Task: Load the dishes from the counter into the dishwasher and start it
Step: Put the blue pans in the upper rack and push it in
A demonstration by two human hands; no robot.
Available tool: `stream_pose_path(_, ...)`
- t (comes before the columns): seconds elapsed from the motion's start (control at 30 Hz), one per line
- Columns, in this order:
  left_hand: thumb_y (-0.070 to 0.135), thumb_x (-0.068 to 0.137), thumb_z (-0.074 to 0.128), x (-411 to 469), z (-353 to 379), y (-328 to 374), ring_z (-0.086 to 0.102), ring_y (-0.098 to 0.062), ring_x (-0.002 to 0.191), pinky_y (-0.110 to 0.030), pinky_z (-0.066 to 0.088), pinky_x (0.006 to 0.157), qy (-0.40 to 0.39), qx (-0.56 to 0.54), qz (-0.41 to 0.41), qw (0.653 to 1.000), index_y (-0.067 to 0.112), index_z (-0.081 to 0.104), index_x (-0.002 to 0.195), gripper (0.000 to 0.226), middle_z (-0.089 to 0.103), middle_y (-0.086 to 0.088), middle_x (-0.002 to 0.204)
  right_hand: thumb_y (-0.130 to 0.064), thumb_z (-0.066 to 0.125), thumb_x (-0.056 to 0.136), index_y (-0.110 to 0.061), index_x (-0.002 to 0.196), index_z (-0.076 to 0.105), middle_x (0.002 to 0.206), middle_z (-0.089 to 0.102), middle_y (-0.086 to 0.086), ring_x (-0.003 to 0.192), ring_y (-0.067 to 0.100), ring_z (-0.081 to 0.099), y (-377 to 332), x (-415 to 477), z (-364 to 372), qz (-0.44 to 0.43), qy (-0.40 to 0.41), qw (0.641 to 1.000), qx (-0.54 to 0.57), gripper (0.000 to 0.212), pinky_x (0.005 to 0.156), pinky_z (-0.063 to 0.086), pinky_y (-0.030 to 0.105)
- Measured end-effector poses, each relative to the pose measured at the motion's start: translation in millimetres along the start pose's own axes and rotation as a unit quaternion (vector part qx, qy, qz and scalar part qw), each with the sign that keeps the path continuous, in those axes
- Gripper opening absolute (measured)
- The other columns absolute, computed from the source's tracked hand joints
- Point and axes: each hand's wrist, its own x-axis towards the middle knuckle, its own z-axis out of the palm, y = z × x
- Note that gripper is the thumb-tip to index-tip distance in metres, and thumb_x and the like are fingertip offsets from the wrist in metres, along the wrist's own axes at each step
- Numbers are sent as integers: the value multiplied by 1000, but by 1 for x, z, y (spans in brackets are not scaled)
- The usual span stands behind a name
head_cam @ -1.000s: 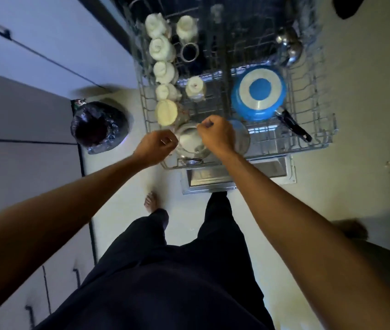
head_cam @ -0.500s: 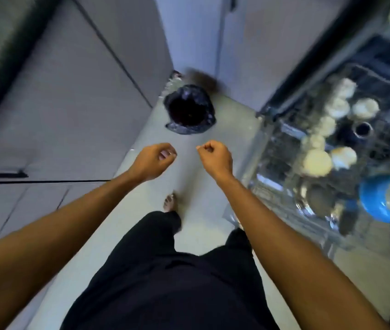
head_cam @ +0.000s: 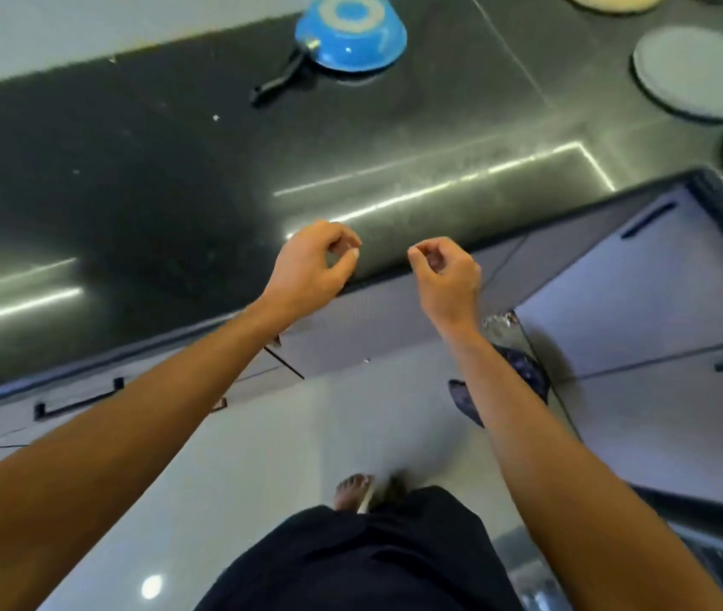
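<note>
Blue pan (head_cam: 350, 33) is lying upside down far back on the black counter (head_cam: 152, 169), well apart from the left hand (head_cam: 306, 266) and right hand (head_cam: 447, 275). Both are hovering at the near edge, fingers loosely curled, holding nothing. Overreaching for it could be risking a fumbled grip.

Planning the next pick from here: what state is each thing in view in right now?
Blue frying pan: upside down on the black counter, untouched.
Grey plate: lying flat on the counter.
Cream plate: on the counter, mostly cut off by the frame.
Left hand: loosely curled, holding nothing.
Right hand: loosely curled, holding nothing.
Drawer: closed.
</note>
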Motion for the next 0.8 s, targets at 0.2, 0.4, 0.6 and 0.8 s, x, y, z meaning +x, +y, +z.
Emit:
stream_pose_path(0.2, 33, 84, 69, 49, 1, -37, 56, -11, 95, -34, 47, 88, 79, 49, -125, 988, 27, 69, 102, 19, 63, 4, 109, -27, 69, 88, -20, 99, 68, 91, 62, -3, 83, 14, 59, -14, 95, 28, -123, -107, 983, -84, 13, 75, 50, 30)
stream_pose_path(0.4, 40, 84, 68, 125, 2, -49, 54, -19, 112, -35, 42, 90, 120, 115, -225, 960, 27, 63, 116, 35, 56, 1, 123, -31, 67, 90, -22, 111, 66, 105, 55, -3, 102, 17, 49, -18, 192, 53, -148, -135, 968, -150, 23, 77, 35, 25)
stream_pose_path(0.6, 37, 87, 67, 194, -2, -61, 47, -22, 123, -41, 43, 100, 119, 136, -239, 954, 24, 58, 126, 42, 52, -1, 131, -39, 62, 91, -24, 109, 64, 108, 50, -2, 101, 18, 46, -23, 270, 74, -192, -130, 951, -205, 23, 85, 45, 35)
stream_pose_path(0.8, 32, 85, 68, 269, -17, -78, 44, -26, 130, -43, 40, 107, 113, 218, -166, 955, 14, 49, 138, 59, 50, -7, 138, -46, 57, 89, -28, 111, 61, 113, 49, -3, 108, 20, 46, -29, 319, 100, -162, -60, 954, -243, 29, 92, 34, 38)
